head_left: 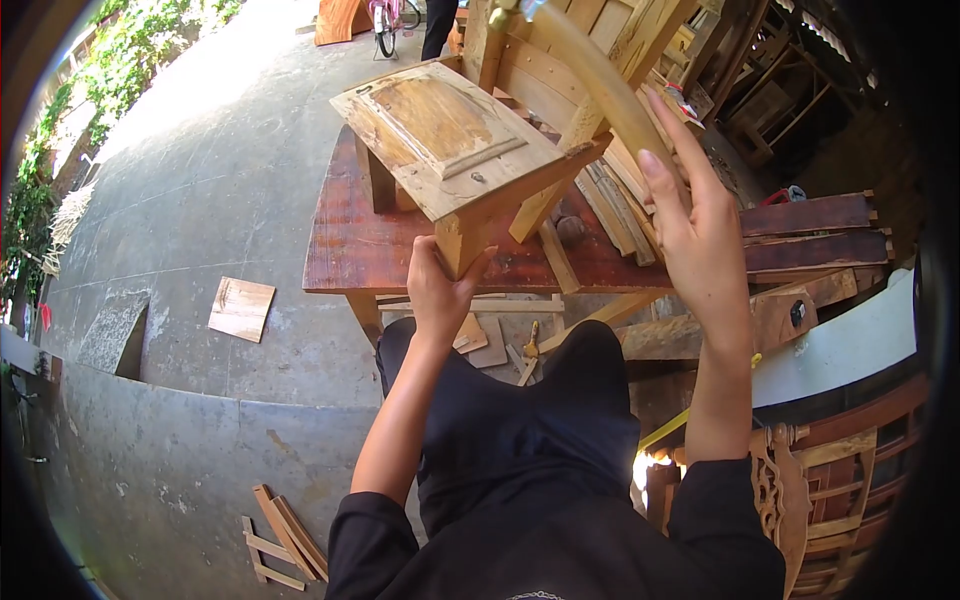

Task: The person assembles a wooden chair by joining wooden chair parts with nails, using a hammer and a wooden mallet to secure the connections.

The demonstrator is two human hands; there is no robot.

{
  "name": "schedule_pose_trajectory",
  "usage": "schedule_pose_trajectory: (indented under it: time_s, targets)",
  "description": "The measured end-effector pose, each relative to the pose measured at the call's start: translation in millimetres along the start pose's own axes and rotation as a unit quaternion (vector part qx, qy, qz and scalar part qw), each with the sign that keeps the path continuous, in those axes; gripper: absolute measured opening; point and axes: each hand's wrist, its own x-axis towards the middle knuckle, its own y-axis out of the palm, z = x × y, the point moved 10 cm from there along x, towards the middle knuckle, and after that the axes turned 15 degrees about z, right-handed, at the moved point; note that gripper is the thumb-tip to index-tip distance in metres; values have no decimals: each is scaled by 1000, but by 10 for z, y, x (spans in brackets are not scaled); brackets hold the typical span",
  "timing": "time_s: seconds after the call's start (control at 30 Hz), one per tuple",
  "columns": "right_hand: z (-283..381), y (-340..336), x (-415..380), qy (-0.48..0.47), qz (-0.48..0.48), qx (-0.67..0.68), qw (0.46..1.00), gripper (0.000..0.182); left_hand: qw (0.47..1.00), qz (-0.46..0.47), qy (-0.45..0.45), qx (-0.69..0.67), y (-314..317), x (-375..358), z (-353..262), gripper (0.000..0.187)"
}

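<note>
My left hand point(440, 290) is wrapped around the near corner leg of a small wooden stool-like piece point(420, 110). Its top is a pale panel with a raised, bevelled centre, and it stands tilted on a red-brown wooden table point(350, 250). My right hand point(690, 210) is raised at the right, closed around a hammer point(600, 85) by its pale wooden handle. Index finger and thumb lie along the handle, and the other fingers are mostly hidden. The hammer's metal head is at the top edge, partly out of view, above the far end of the panel.
Wooden strips point(610, 210) and a larger wooden frame point(545, 70) lie on the table. A thin board point(241, 308) is on the concrete floor, with wood offcuts point(285, 530) at lower left. Carved chair-back pieces point(840, 490) stand at right. A person's dark-clothed leg point(438, 28) shows behind.
</note>
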Motion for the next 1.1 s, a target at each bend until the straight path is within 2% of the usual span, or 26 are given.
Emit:
schedule_pose_trajectory:
  time_s: [0.17,0.27,0.33,0.37,0.47,0.53,0.6,0.67,0.73,0.77,0.87,0.9,1.1]
  targets:
    - [-357,10,-271,32,-24,96,995,49,1000,-8,15,23,-27,-5,-35,61]
    - [-679,84,-547,29,-58,138,988,49,995,65,-48,-58,4,35,45,57]
    - [-993,74,-780,29,-77,114,990,50,995,64,17,-75,-175,78,-120,50]
    - [-1112,70,-915,1,-93,39,995,50,993,64,50,-83,-283,102,-198,48]
    - [-1294,152,-1309,-75,-123,-141,979,49,966,42,-50,-251,-563,154,1,48]
    - [-1264,246,-1495,-121,-118,-203,965,49,956,67,-56,-281,-733,358,-71,48]
    - [-1409,376,-1610,-106,-64,-186,975,49,944,103,-67,-306,-838,542,-197,56]
    - [-1524,508,-1694,-102,-28,-170,980,48,937,87,-139,-308,-868,717,-274,53]
    - [-1557,617,-1713,-109,-11,-156,982,48,935,85,-175,-296,-851,832,-394,48]
    - [-1448,601,-1696,-140,-52,-166,975,50,933,87,-192,-292,-850,871,-426,45]
    - [-1613,738,-1769,-137,-41,-126,982,48,921,101,-247,-284,-879,939,-439,38]
    - [-1757,828,-1816,-88,11,-101,991,45,891,91,-260,-361,-840,932,-397,31]
    - [-1984,964,-1934,-79,-1,-78,994,45,866,104,-278,-402,-799,917,-508,22]
